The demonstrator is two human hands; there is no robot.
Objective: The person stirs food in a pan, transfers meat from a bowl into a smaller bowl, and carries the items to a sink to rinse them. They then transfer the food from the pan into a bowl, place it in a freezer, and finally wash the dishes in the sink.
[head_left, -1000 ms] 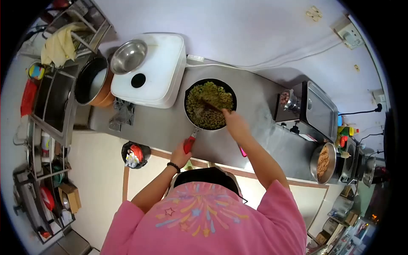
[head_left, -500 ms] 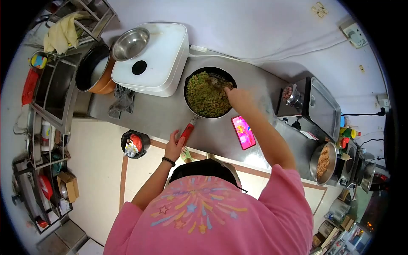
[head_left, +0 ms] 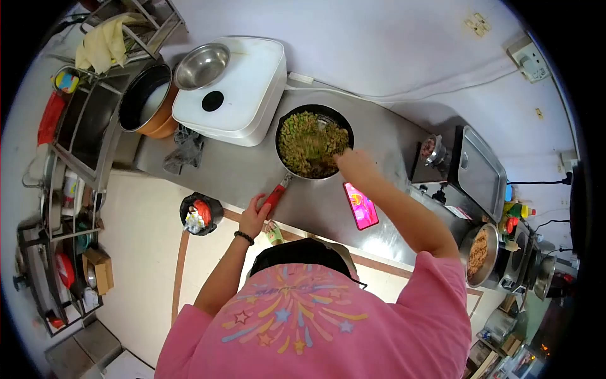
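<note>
A dark frying pan (head_left: 332, 112) with a red handle (head_left: 275, 197) rests on the steel counter. Chopped green and brown food (head_left: 304, 140) fills most of it, with a bare patch near the upper right. My left hand (head_left: 254, 215) is closed around the handle's end, at the counter's front edge. Over the pan's right side is my right hand (head_left: 355, 165), closed on something that reaches into the food; motion blur hides what kind of utensil it is. A phone (head_left: 361, 207) with a bright pink screen lies below my right forearm.
Left of the pan stands a white box-like appliance (head_left: 252, 120) bearing a steel bowl (head_left: 202, 66). Beside it are an orange pot (head_left: 165, 123) and a crumpled grey bag (head_left: 183, 148). Rightward sit a metal tray (head_left: 483, 167) and a pan of brown food (head_left: 478, 252). A bin (head_left: 201, 215) stands below.
My right hand has moved down along the pan's right side, and the food has shifted, baring the upper right of the pan. My left hand stays on the handle.
</note>
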